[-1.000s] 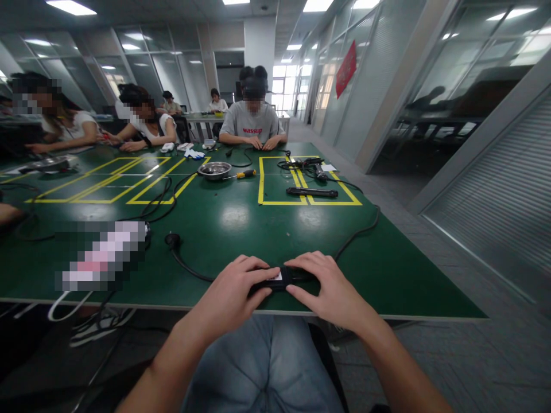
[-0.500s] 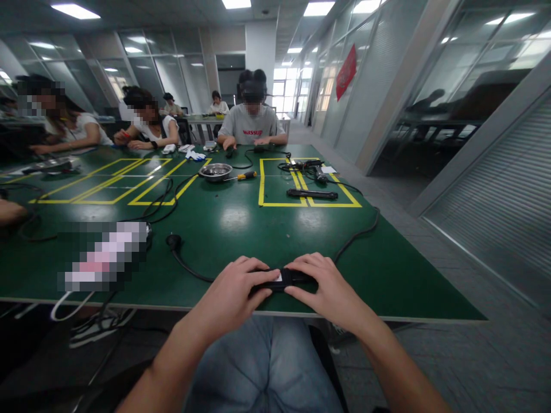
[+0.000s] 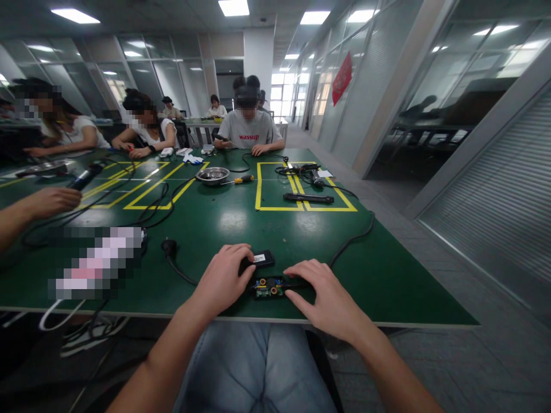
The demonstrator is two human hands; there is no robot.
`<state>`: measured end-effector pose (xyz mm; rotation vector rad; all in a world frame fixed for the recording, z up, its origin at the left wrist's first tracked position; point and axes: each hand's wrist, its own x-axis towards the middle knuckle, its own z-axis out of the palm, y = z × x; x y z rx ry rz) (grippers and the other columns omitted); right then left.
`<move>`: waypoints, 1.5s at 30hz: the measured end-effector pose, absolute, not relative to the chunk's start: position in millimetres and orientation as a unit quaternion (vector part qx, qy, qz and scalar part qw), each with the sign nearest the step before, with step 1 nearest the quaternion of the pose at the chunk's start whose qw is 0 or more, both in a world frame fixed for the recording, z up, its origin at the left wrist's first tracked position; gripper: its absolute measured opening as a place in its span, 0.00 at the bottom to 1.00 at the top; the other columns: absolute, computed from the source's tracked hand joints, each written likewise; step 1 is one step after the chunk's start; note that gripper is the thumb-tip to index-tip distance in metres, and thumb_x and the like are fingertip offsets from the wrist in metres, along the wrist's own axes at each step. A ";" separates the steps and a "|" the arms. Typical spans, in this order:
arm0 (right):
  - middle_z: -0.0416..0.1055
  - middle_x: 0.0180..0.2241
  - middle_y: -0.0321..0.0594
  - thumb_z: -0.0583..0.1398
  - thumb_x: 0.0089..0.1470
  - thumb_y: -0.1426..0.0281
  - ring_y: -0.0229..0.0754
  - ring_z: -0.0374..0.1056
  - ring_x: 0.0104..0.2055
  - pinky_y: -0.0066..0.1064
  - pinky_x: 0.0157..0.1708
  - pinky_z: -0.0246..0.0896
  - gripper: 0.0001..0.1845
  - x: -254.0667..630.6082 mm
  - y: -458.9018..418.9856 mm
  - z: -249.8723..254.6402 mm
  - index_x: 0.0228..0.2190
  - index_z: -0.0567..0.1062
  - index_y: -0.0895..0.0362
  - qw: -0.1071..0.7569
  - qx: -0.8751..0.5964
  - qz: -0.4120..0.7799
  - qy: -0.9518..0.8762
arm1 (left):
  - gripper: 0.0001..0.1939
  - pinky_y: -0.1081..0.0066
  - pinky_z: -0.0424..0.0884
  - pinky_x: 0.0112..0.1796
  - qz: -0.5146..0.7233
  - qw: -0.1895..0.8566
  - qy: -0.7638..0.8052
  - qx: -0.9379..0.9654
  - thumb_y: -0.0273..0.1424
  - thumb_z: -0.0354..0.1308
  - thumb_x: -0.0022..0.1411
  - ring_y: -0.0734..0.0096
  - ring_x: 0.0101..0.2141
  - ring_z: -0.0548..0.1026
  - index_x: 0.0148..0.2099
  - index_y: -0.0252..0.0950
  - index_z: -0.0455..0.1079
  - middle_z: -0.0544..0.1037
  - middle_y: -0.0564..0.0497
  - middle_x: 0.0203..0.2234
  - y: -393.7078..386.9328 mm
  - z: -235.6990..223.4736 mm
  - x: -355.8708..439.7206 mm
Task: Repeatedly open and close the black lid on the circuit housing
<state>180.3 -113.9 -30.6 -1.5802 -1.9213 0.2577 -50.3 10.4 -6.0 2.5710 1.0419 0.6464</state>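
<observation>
A small black plastic case has come apart on the table near its front edge. Its lower half holds an exposed circuit board (image 3: 270, 287) with copper-wound coils. The lid (image 3: 262, 258), black with a white label, sits just beyond it. My left hand (image 3: 226, 272) pinches the lid's left end between thumb and fingers. My right hand (image 3: 323, 288) grips the right end of the lower case, its thumb on the near side and fingers on the far side. A cable ending in a black plug (image 3: 169, 247) runs in from the left, and another cable (image 3: 355, 237) leads off right.
On the green table (image 3: 400, 287) are a metal bowl (image 3: 212, 176), a yellow-handled screwdriver (image 3: 243, 179) and a black bar-shaped part (image 3: 308, 198) within yellow tape. A blurred pink-and-white object (image 3: 101, 261) lies left. A co-worker's hand (image 3: 55, 201) holds a dark tool; another person (image 3: 249, 129) sits opposite.
The lid has come off the case and moved away from me in my left hand, baring the circuit board. At the left, a co-worker's hand has reached in with a dark tool.
</observation>
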 end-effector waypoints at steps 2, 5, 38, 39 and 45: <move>0.80 0.48 0.44 0.68 0.63 0.73 0.53 0.73 0.50 0.49 0.52 0.68 0.14 180.4 -114.1 -30.4 0.50 0.80 0.53 0.311 -0.599 0.101 -0.731 | 0.04 0.50 0.75 0.56 0.273 0.123 0.349 0.888 0.30 0.61 0.72 0.49 0.55 0.77 0.45 0.40 0.78 0.80 0.42 0.54 0.0 -12.8 -58.2; 0.80 0.46 0.43 0.70 0.63 0.70 0.53 0.74 0.49 0.49 0.51 0.68 0.14 180.9 -114.3 -29.5 0.50 0.81 0.51 0.296 -0.604 0.102 -0.733 | 0.09 0.56 0.77 0.50 0.268 0.125 0.342 0.892 0.34 0.61 0.74 0.54 0.48 0.78 0.52 0.40 0.78 0.80 0.44 0.48 -19.2 -19.2 -69.9; 0.80 0.41 0.41 0.63 0.60 0.74 0.51 0.75 0.45 0.44 0.48 0.68 0.06 186.7 -111.5 -32.9 0.38 0.79 0.51 0.373 -0.590 0.110 -0.708 | 0.13 0.51 0.76 0.54 0.219 0.171 0.338 0.899 0.27 0.63 0.70 0.51 0.51 0.80 0.55 0.41 0.82 0.84 0.44 0.52 19.1 0.3 -41.1; 0.80 0.41 0.41 0.63 0.60 0.75 0.51 0.75 0.45 0.44 0.48 0.68 0.07 186.5 -111.6 -33.0 0.38 0.78 0.51 0.366 -0.590 0.108 -0.711 | 0.14 0.52 0.76 0.54 0.209 0.183 0.340 0.898 0.28 0.64 0.70 0.52 0.50 0.81 0.56 0.41 0.82 0.85 0.44 0.51 22.2 0.3 -39.3; 0.80 0.42 0.40 0.63 0.60 0.77 0.50 0.75 0.45 0.43 0.48 0.66 0.08 186.4 -111.1 -34.5 0.37 0.78 0.51 0.362 -0.586 0.116 -0.715 | 0.16 0.60 0.77 0.54 0.242 0.236 0.245 0.909 0.29 0.64 0.73 0.58 0.51 0.81 0.60 0.44 0.81 0.85 0.47 0.52 6.3 5.1 -51.7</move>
